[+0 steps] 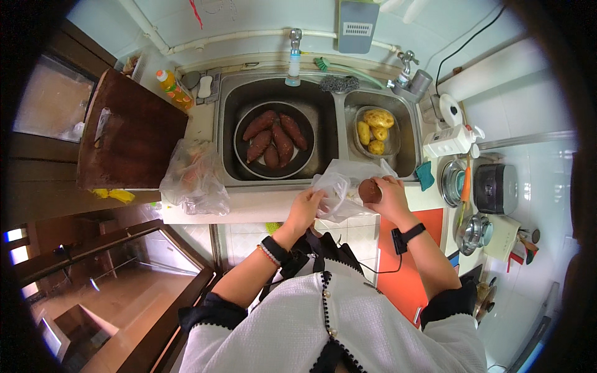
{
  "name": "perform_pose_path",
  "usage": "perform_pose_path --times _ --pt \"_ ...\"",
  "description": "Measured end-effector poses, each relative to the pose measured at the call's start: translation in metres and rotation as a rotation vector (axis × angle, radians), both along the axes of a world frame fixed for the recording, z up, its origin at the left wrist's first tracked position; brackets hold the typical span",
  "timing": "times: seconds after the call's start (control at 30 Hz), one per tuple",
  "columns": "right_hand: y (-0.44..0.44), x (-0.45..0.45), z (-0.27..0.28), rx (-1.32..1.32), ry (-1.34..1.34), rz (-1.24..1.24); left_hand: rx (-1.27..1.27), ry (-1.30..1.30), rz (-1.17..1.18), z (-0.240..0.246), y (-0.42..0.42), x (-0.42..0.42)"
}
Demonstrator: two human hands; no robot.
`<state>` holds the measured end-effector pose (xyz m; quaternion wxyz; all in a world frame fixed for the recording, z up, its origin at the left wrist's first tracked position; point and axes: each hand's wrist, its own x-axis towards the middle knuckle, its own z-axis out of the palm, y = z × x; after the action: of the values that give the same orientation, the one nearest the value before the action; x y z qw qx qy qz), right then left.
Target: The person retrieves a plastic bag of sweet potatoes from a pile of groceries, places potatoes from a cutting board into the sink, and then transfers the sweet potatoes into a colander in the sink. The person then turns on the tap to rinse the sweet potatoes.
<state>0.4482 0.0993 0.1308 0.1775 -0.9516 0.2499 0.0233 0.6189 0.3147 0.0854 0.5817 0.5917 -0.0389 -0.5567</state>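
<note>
My left hand pinches the rim of a thin clear plastic bag at the front edge of the sink. In my right hand is a round reddish-brown sweet potato, held beside the bag's right part. Several red-skinned sweet potatoes lie in a dark round pan in the large left basin. The small right basin holds a clear plastic container with several yellow potatoes. What the bag holds is hard to tell.
A filled plastic bag lies left of the steel sink, near an orange drink bottle. Steel wool and a green brush sit behind the basins. To the right are a white pump bottle, a teal cloth and bowls.
</note>
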Motion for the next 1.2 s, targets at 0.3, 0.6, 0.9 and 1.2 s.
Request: perform_pose_path --times 0.3,0.6,0.9,1.2 --pt "-0.018 0.054 0.072 0.684 -0.449 -0.173 -0.038 0.032 0.119 0.028 0.029 0.024" --pt "-0.06 0.186 0.067 0.983 -0.479 -0.228 -0.06 -0.208 0.239 0.062 0.072 0.022" --pt "-0.05 0.247 -0.08 1.054 -0.088 -0.36 0.037 -0.248 0.54 0.085 0.122 0.026" --pt "-0.02 0.286 -0.199 0.632 0.355 -0.148 0.04 -0.289 0.777 0.076 0.131 0.024"
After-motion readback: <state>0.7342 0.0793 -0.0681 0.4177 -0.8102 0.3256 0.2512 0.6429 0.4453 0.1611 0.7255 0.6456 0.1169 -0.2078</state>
